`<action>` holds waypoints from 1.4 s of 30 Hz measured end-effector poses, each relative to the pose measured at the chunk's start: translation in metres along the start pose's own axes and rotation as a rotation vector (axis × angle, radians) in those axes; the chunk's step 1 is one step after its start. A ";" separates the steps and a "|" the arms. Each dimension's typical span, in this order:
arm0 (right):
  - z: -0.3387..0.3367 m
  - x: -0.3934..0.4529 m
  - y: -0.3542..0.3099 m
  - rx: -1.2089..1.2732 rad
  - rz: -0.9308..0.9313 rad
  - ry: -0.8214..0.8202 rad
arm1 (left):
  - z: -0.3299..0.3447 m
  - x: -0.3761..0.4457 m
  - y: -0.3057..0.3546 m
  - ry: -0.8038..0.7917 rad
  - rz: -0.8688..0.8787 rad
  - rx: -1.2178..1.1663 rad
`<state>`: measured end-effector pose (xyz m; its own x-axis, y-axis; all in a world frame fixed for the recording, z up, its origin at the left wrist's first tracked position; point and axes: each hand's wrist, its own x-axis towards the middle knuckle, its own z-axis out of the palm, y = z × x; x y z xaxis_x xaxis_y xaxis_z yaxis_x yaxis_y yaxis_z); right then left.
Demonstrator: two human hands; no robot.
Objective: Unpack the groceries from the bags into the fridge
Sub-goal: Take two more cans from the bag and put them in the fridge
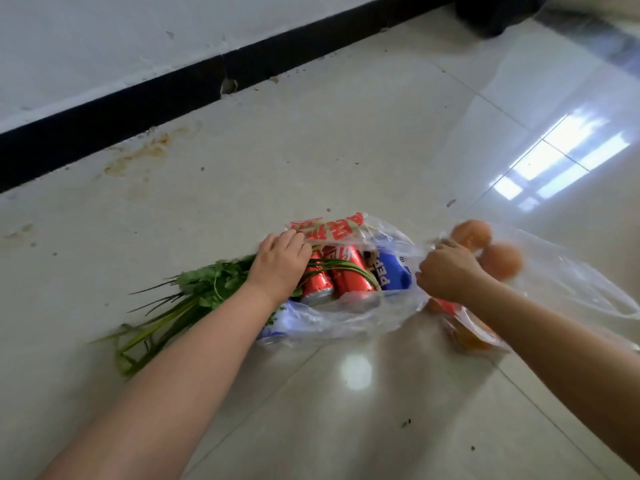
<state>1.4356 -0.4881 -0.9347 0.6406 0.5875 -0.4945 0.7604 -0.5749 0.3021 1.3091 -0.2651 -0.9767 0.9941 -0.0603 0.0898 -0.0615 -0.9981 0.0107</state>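
Observation:
A clear plastic bag (pixel 346 317) with red print lies on the tiled floor. Inside it I see red cans (pixel 346 275) and a blue Pepsi can (pixel 393 271). A bunch of green herbs (pixel 180 303) sticks out of its left side onto the floor. My left hand (pixel 280 265) reaches into the bag's mouth, its fingers curled round the printed edge of the bag. My right hand (pixel 446 271) pinches the film of a second clear bag (pixel 568 282), which holds orange fruit (pixel 500 261), blurred.
A white wall with a black skirting board (pixel 173 95) runs across the back. A dark object (pixel 491 12) stands at the top right. Bright window light reflects off the glossy tiles (pixel 561 157) on the right.

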 end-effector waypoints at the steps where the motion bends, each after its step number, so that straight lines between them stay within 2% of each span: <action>1: 0.006 0.002 -0.003 0.065 0.040 0.058 | 0.001 0.002 0.004 -0.064 -0.086 -0.040; 3: 0.014 0.003 -0.012 0.231 0.129 0.231 | -0.001 0.000 0.006 -0.157 -0.143 0.005; 4: 0.016 0.005 -0.015 0.296 0.130 0.357 | -0.002 -0.003 0.005 -0.140 -0.136 -0.005; 6: 0.023 0.008 -0.019 0.395 0.043 0.548 | -0.005 -0.008 0.005 -0.101 -0.043 0.011; 7: 0.024 0.010 -0.022 0.404 -0.001 0.550 | -0.005 -0.010 0.004 -0.064 0.006 0.028; 9: 0.022 0.013 -0.028 0.377 0.005 0.421 | -0.004 -0.012 0.004 -0.054 0.066 0.021; 13: 0.017 0.025 -0.027 0.404 0.206 0.244 | -0.009 -0.006 0.010 -0.004 0.083 -0.006; 16: 0.010 0.039 -0.028 0.419 0.276 0.187 | -0.008 0.001 0.009 -0.094 -0.013 -0.035; 20: 0.007 0.053 -0.034 0.497 0.338 0.108 | -0.013 0.003 0.006 -0.192 -0.018 0.003; 27: 0.007 0.048 -0.033 0.794 0.373 0.075 | -0.013 0.007 0.007 -0.187 -0.019 0.100; 32: 0.022 0.002 -0.028 0.825 0.164 0.215 | -0.004 0.007 0.006 -0.160 -0.059 0.119; 35: 0.045 -0.024 -0.030 0.708 0.007 0.442 | -0.009 0.007 0.013 -0.196 -0.099 0.115; 38: 0.065 -0.035 -0.035 0.537 0.005 0.655 | -0.010 0.005 0.017 -0.307 -0.100 0.072; 42: 0.075 -0.048 -0.039 0.400 -0.008 0.821 | -0.014 0.000 0.020 -0.298 -0.122 -0.034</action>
<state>1.3675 -0.5367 -0.9837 0.6267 0.7250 0.2857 0.7694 -0.6338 -0.0793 1.3070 -0.2851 -0.9622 0.9763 0.0527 -0.2097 0.0619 -0.9974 0.0374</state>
